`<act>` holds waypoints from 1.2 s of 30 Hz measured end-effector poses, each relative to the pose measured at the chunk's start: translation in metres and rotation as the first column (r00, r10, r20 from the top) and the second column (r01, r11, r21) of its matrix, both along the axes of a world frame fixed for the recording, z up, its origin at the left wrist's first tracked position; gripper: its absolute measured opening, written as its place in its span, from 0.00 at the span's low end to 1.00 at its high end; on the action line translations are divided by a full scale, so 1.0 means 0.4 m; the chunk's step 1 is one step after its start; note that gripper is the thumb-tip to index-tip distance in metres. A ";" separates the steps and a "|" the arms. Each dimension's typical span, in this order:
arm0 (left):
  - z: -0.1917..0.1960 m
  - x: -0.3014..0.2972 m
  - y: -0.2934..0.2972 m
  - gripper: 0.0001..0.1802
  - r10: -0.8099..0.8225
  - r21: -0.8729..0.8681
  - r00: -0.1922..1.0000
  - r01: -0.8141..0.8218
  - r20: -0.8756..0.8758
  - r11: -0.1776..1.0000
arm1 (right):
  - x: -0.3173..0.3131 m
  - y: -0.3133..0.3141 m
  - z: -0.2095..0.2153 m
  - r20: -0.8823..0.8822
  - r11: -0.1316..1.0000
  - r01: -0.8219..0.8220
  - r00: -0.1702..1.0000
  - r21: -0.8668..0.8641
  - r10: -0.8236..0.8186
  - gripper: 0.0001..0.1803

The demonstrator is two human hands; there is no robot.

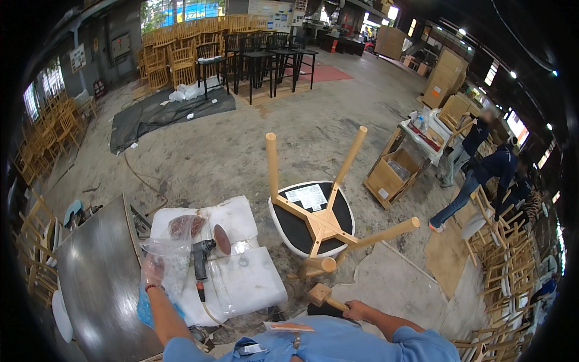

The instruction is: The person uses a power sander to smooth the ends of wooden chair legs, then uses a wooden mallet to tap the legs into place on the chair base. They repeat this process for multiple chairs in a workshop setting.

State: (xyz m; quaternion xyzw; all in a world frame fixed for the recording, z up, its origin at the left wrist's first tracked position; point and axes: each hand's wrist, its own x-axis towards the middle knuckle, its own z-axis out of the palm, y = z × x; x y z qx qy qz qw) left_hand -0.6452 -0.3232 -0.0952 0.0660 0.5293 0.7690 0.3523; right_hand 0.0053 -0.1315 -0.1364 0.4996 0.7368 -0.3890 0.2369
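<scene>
My right hand is closed around the handle of a wooden mallet, held low in front of me. At the left, my left hand grips the edge of a clear plastic bag; the film partly covers its fingers. Reddish-brown discs show through the bag. Beside it a disc sander lies on white foam padding, its round brown pad facing up. Ahead of me an upturned chair seat with a black underside and pale rim carries wooden legs pointing upward.
A dark flat panel stands left of the padding. At right are a cart with a cardboard box, and people handling wooden chairs. Black stools and stacked chairs stand far back. An air hose crosses the floor.
</scene>
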 end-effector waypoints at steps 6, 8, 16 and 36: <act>-0.008 0.062 0.005 0.18 0.068 -0.211 0.865 -0.197 -0.496 0.957 | 0.086 0.010 0.048 0.105 0.983 0.154 0.984 -0.098 -0.144 0.26; -0.010 0.065 -0.004 0.18 -0.631 -0.536 0.119 -0.659 -0.767 0.527 | 0.103 0.025 0.071 0.135 0.982 0.160 0.980 -0.102 -0.146 0.27; 0.058 0.064 0.021 0.17 -0.646 -0.661 0.397 -0.715 -0.652 0.228 | 0.189 0.089 0.096 0.089 0.999 0.013 0.996 -0.044 -0.009 0.28; 0.088 0.132 -0.012 0.20 -0.274 -0.784 0.735 -0.564 -0.620 0.260 | 0.353 -0.099 -0.007 -0.023 0.754 0.547 0.804 -0.364 -0.595 0.17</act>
